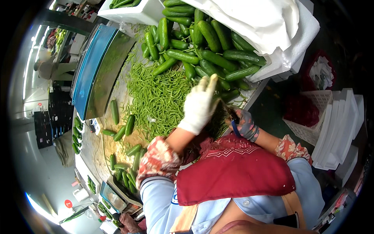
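Observation:
My left hand (196, 107), in a white glove, reaches over a spread of thin green beans (152, 97) to the lower edge of a pile of cucumbers (208, 35), its fingers stretched out and nothing visibly gripped. My right hand (244, 125), in a grey patterned glove, is lower and to the right, closed on a blue-handled tool (235, 128), seemingly shears, whose tip is partly hidden. The pile spills from a white foam box (284, 58) with white sheeting (257, 19) over it. Several loose cucumbers (129, 124) lie left of the beans on the worn work table (99, 144).
A blue panel (85, 68) stands along the table's left side, near a small electronic device (95, 126). Another white box (128, 13) is at the back. At right are a perforated crate (296, 130) with red sacking and stacked white trays (339, 128). A person (48, 68) stands far left.

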`<state>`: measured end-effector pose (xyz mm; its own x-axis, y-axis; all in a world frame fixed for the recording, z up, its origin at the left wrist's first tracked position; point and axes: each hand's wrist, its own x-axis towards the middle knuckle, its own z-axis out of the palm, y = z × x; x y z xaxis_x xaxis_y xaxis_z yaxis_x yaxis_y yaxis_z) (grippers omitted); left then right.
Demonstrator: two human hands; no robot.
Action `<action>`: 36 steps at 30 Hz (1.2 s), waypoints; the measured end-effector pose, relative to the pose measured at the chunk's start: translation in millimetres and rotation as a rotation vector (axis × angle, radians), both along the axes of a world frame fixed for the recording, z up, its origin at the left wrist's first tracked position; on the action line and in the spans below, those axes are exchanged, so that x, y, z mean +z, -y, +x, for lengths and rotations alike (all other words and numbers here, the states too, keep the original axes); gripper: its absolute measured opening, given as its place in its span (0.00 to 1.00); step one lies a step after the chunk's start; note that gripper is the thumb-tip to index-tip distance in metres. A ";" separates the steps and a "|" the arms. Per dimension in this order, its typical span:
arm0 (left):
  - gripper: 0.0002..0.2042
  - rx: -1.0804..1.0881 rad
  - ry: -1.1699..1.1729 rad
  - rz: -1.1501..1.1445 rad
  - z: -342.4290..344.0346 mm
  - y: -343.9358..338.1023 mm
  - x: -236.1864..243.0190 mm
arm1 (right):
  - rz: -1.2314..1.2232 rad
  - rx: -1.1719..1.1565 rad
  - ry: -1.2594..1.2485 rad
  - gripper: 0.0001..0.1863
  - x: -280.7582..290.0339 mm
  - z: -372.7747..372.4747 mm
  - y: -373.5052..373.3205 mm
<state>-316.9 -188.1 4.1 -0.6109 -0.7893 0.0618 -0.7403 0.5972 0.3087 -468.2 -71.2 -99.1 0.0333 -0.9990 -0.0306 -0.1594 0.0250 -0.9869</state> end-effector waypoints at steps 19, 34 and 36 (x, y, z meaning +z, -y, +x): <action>0.27 0.187 -1.087 0.379 46.5 32.8 -32.8 | 0.503 0.291 1.777 0.13 -23.1 3.0 17.6; 0.23 0.375 -1.096 0.322 113.6 -24.4 -13.9 | 0.658 0.420 1.434 0.10 -16.7 18.4 21.0; 0.23 0.340 -1.002 0.215 118.3 -28.4 -12.6 | 0.528 0.428 1.144 0.10 -15.2 17.3 20.2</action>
<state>-198.6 -159.7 -8.6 -0.1061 -0.9622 0.2510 -0.2096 0.2684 0.9402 -451.0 -91.4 -114.3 0.6061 -0.7805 -0.1530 0.6569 0.5997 -0.4570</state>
